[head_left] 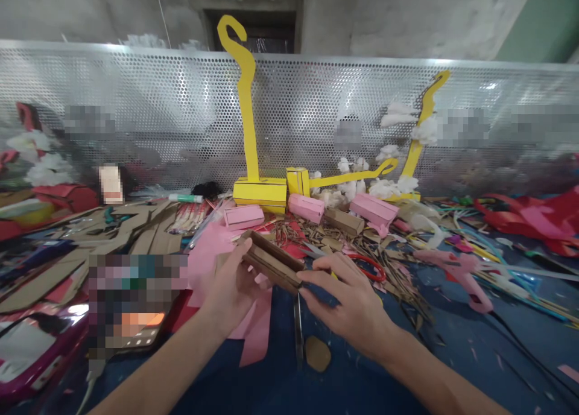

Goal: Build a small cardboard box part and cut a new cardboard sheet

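Note:
A long, narrow box of brown cardboard is held tilted above the blue table, its upper side open. My left hand grips its left end, thumb at the upper edge. The fingertips of my right hand pinch its right end near the lower corner. Pink paper lies beneath and left of my left hand. Below the box are a thin metallic strip and a brown cardboard polygon. Red-handled scissors lie just behind my right hand.
Pink boxes and a yellow box with a tall hooked strip stand behind. Cardboard scraps and a pink glue gun with a cord lie right. Cardboard strips and a purple-edged case are left. A perforated metal panel spans the back.

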### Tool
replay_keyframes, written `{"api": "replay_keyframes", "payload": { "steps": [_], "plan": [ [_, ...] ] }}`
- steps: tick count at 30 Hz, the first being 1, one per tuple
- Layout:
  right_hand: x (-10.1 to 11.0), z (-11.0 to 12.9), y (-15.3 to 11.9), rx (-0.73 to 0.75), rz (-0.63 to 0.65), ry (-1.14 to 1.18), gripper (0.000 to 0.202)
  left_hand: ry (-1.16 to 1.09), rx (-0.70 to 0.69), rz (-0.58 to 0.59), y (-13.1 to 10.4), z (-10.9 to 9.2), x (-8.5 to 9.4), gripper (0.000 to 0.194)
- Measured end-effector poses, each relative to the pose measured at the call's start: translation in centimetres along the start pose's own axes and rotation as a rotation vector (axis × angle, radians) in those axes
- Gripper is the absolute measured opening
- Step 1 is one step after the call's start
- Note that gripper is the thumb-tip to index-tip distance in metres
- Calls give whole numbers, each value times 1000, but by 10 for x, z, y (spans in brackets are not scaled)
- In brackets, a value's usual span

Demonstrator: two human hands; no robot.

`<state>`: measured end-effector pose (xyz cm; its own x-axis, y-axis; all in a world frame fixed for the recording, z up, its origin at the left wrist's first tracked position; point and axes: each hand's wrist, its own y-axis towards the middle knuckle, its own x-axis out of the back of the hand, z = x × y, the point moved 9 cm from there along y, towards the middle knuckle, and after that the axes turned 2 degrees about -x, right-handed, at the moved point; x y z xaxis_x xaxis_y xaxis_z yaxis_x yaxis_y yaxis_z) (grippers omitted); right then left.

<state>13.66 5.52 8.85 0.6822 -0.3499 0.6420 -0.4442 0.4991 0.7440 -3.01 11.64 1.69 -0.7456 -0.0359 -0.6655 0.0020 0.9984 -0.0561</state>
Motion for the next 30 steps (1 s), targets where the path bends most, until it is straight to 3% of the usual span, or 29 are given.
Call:
{"api": "replay_keyframes", "payload": {
  "steps": [8, 13, 20, 30],
  "plan": [
    [5, -12, -2, -84, -14, 62, 17, 63, 40, 103, -2, 6, -5, 25],
    [10, -14, -2, -150, -4, 159, 19, 156, 8, 214, -6, 9, -15, 37],
    [6, -31, -1, -346, 9, 375, 25, 206, 116, 150, -8, 19, -9, 34],
    [-25, -48, -7, -636, 206, 766, 29, 211, 179, 148, -12, 27, -11, 39]
  ]
}}
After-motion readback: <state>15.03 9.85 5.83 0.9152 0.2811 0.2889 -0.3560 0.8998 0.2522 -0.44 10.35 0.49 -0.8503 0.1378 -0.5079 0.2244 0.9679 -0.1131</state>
